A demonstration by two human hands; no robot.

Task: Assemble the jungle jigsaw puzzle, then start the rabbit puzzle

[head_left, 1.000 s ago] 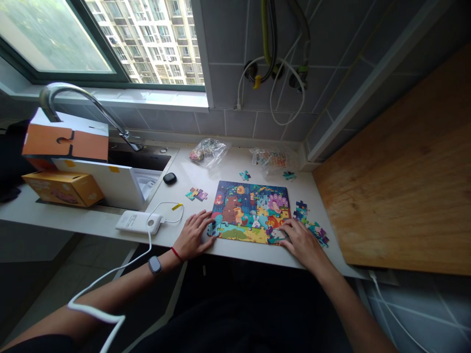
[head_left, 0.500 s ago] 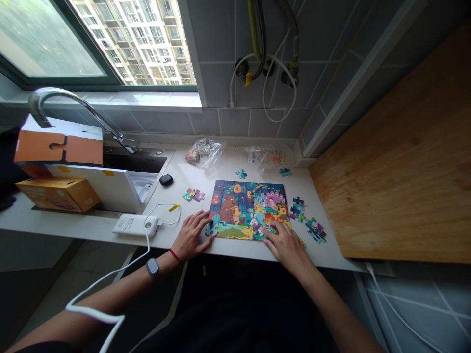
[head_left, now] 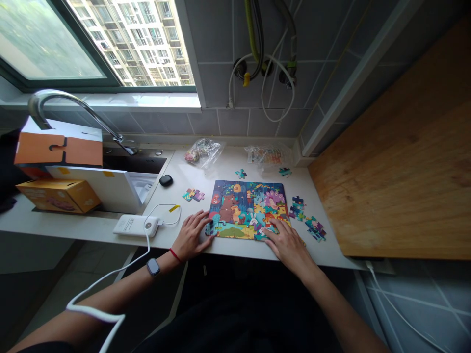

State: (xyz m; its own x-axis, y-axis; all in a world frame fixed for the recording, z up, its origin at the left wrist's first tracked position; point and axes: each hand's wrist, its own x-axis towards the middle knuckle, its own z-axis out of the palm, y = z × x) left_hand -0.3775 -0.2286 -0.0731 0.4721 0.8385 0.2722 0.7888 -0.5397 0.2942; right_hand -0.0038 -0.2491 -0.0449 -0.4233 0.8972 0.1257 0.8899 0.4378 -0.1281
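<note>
- My left hand lies open, fingers spread, at the lower-left corner of the jigsaw puzzle; I cannot tell whether it grips the blue piece there.
- My right hand rests open on the puzzle's lower-right edge, apparently holding nothing.
- Done: most of the colourful animal scene is assembled, in the middle of the table.
- Left: loose pieces lie to the right, with smaller groups to the left and behind.
- Around: two plastic bags, a white power bank, a curved sink faucet, a window, and a wooden board to the right.
</note>
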